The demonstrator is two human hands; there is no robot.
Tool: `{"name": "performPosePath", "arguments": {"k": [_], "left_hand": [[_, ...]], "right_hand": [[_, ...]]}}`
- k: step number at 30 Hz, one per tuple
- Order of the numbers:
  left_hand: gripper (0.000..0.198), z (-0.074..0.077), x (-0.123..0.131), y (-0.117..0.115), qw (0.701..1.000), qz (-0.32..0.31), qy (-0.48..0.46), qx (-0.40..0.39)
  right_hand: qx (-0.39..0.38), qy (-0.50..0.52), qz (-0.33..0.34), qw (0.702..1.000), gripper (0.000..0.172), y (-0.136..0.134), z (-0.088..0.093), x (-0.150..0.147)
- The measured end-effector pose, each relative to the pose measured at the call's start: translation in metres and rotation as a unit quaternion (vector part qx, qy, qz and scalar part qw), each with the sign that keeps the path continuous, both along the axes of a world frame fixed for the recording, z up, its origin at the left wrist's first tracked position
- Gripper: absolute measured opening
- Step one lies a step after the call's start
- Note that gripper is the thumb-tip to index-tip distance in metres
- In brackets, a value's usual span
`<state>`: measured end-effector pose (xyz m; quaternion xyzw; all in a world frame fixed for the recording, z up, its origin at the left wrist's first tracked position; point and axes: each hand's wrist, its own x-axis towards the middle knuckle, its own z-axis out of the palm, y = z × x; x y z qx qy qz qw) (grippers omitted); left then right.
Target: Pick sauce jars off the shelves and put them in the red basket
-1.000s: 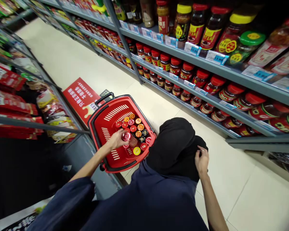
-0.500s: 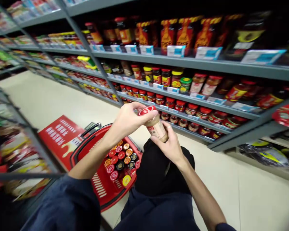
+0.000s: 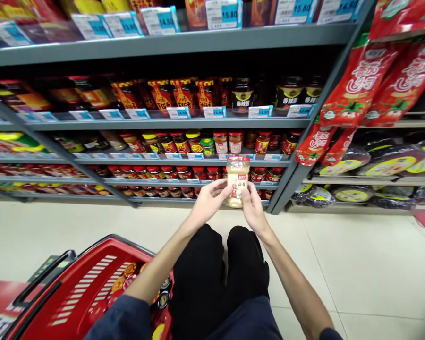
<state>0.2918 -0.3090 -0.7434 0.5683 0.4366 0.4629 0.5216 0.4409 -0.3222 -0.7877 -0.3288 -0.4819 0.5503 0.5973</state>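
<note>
A glass jar of pale sauce [image 3: 237, 183] with a red lid and a cream label is held upright in front of me. My left hand [image 3: 209, 200] grips its left side between thumb and fingers. Against the right side presses my right hand [image 3: 254, 207], its thumb on the front of the glass. The label faces me. Just beyond the jar is a shelf with two similar red-lidded jars [image 3: 228, 142] among other sauce jars. The red shopping basket [image 3: 81, 269] stands on the floor at my left, with several lidded jars [image 3: 165, 293] inside, partly hidden by my left arm.
Grey shelves [image 3: 184, 123] full of jars and price tags run across in front. Red tomato-printed pouches [image 3: 361, 89] hang at the right post, beside shelves of dark wrapped packages [image 3: 354, 193]. A red sign [image 3: 3, 297] lies at the lower left.
My view has swung right toward the shelves. The jar has turned upright with its label toward me; my left hand has moved from the lid to its side.
</note>
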Motion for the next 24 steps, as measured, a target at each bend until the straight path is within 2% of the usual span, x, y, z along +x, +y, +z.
{"name": "performPosePath", "arguments": {"k": [4,8,12,18,21,24], "left_hand": [[0.058,-0.02,0.013,0.013,0.999,-0.009,-0.049,0.003],[0.058,-0.039,0.015,0.021,0.996,-0.027,-0.09,-0.002],[0.059,-0.06,0.015,0.026,0.992,-0.052,-0.111,-0.015],[0.057,-0.092,0.01,0.035,0.988,-0.02,-0.143,-0.047],[0.055,-0.1,0.007,0.038,0.986,-0.008,-0.159,-0.054],[0.056,-0.101,0.005,0.038,0.986,-0.006,-0.154,-0.056]], "right_hand": [[-0.001,-0.037,-0.022,0.999,0.053,0.005,-0.007,0.012],[0.001,-0.103,-0.043,0.994,0.06,0.018,-0.012,0.025],[0.009,-0.146,-0.036,0.989,0.059,0.028,-0.02,0.036],[0.007,-0.159,-0.008,0.987,0.054,0.035,-0.033,0.037],[-0.022,-0.145,-0.001,0.989,0.056,0.036,-0.036,0.033],[-0.05,-0.123,0.009,0.991,0.059,0.036,-0.038,0.029]]}}
